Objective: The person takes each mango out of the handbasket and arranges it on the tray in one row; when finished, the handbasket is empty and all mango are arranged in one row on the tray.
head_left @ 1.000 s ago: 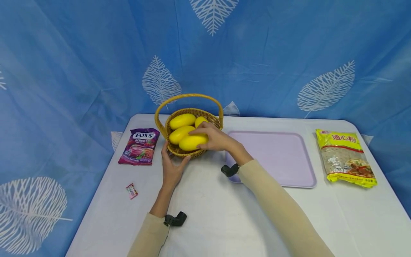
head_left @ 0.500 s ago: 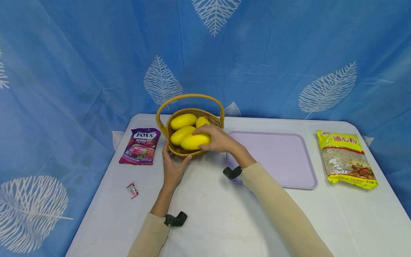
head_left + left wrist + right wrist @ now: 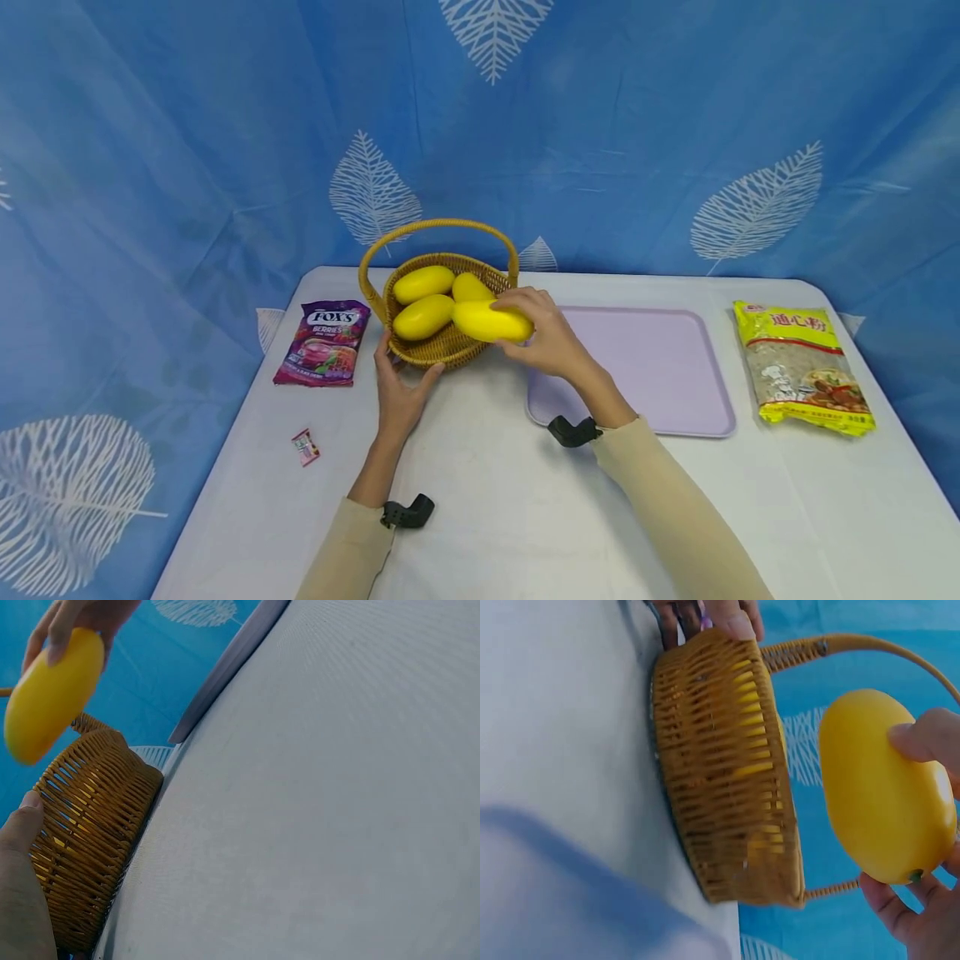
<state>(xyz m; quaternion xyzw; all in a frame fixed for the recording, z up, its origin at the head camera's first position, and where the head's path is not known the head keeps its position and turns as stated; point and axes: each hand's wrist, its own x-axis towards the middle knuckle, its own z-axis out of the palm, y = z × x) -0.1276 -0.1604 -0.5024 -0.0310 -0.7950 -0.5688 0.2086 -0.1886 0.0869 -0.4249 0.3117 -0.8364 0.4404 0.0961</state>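
A yellow mango [image 3: 487, 322] is in my right hand [image 3: 553, 343], pinched between thumb and fingers above the right side of a wicker basket [image 3: 452, 348]. Its smooth skin and small green stem spot show in the right wrist view. Three more yellow mangoes [image 3: 424, 317] lie inside the basket, whose arched handle stands upright. My left hand [image 3: 400, 402] holds the basket at its front left, the thumb [image 3: 24, 817] against the woven wall near the rim and the fingers round the side. Part of those fingers is hidden behind the basket in the head view.
Right of the basket lies a flat lilac tray [image 3: 645, 367], partly behind my right arm. A yellow bag of macaroni [image 3: 804, 367] is at the far right. On the left are a purple candy bag [image 3: 322, 343] and a small pink wrapped candy [image 3: 305, 447].
My right hand has lifted the front mango out of the basket and moved it to the right. The left hand has stayed on the basket.
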